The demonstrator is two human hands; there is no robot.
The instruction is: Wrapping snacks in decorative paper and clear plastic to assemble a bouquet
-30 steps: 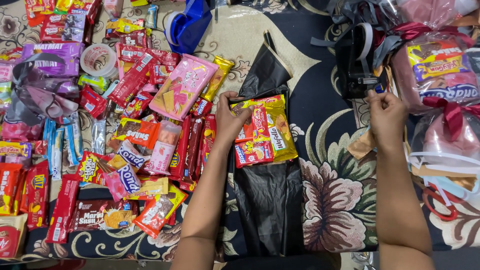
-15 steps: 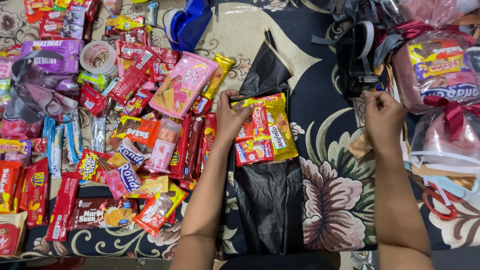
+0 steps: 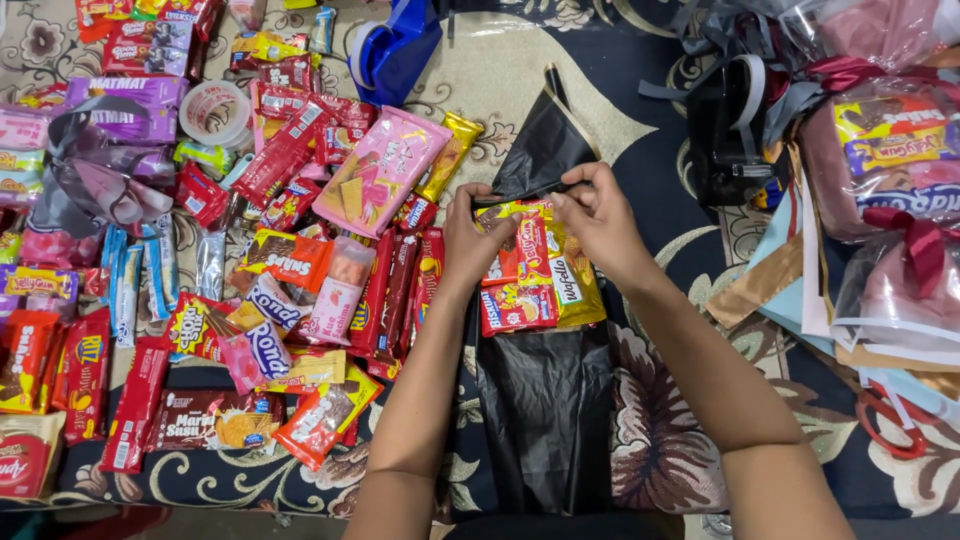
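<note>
A clear-wrapped bundle of snack packets [image 3: 530,270], red and yellow, lies on a long black plastic sheet [image 3: 545,420] spread over the patterned cloth. My left hand [image 3: 468,240] grips the bundle's top left edge. My right hand [image 3: 598,222] pinches the top of the bundle, where the black sheet's folded upper end [image 3: 545,145] begins. Both hands meet at the top of the bundle, fingers closed on the wrapping.
Many loose snack and candy packets [image 3: 290,260] cover the cloth to the left, with a pink wafer pack [image 3: 380,170], a tape roll [image 3: 215,108] and a blue tape dispenser [image 3: 395,45]. Wrapped gift bundles with red ribbon [image 3: 900,180] and red scissors [image 3: 890,420] lie at the right.
My right hand has come from the gift bundles at the right over to the top of the snack bundle. My left hand shifted up to the bundle's top edge.
</note>
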